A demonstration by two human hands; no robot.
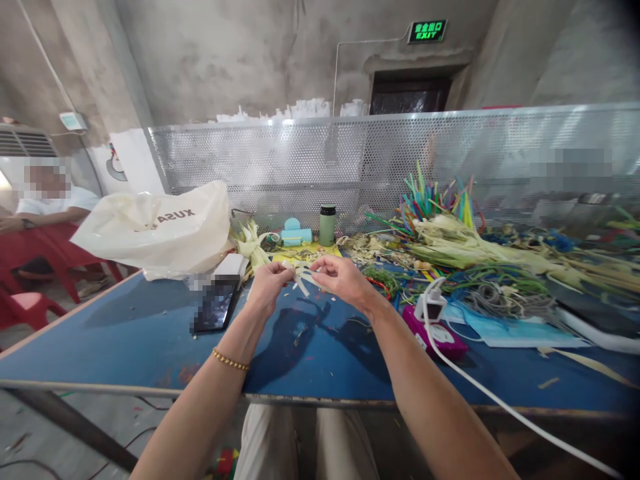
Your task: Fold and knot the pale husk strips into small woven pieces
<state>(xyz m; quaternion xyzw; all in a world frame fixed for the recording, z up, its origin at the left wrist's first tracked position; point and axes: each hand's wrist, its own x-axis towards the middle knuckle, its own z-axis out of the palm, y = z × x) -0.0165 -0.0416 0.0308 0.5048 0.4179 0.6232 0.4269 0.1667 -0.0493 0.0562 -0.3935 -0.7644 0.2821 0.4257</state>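
Note:
My left hand [271, 281] pinches pale corn husk strips [302, 285] between thumb and fingertips, above the blue table. Close by on the right, my right hand [344, 280] has its fingers closed at the other side of the same strips. Their exact shape is too small to make out. A bundle of pale corn husk [251, 244] lies just beyond my left hand. Behind the hands, husk scraps lie on a yellow sheet [324, 253], near a green bottle [327, 225] with a black lid and a light blue roll-shaped item [297, 236].
A phone [217, 305] and a large white plastic bag [160, 230] are at the left. Right: a magenta power strip [440, 337] with a white cable, wire coils [507, 300], husks [450, 243] and colourful stems [433, 197]. A mesh panel [280, 157] borders the back. A person sits far left.

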